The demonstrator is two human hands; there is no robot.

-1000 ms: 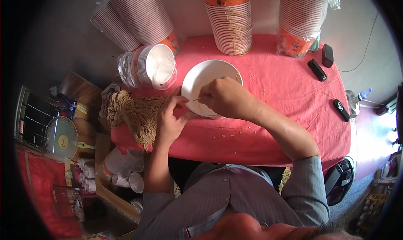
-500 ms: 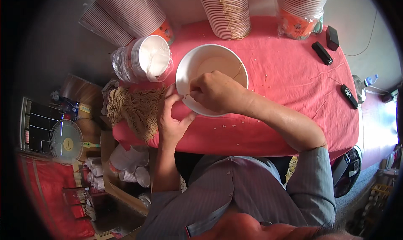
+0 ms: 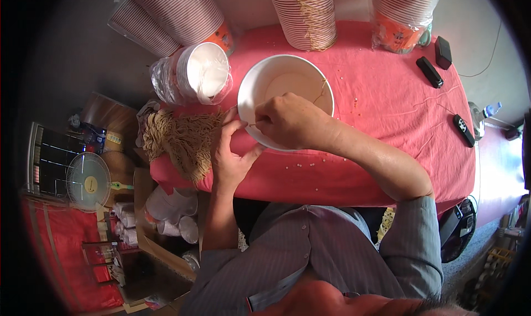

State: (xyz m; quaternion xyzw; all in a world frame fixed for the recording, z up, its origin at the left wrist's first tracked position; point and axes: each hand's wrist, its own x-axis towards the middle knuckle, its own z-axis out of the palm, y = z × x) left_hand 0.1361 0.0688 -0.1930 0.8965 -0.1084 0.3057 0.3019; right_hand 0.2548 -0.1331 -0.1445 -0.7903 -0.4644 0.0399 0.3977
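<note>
Head view: right hand (image 3: 287, 119) clamped on cord (image 3: 253, 124), left hand (image 3: 229, 153) spread beside bucket (image 3: 251, 89), more cord showing inside than before

One head-worn fisheye camera looks steeply down, from close above, on the hands (image 3: 229, 157) and table (image 3: 387, 100).

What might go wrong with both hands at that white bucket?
The white bucket might slide on the red cloth if the right hand above it pulls. The tan cord bundle lies beside the left hand and might snag. Small white bits near the cloth's front edge might roll off.
</note>
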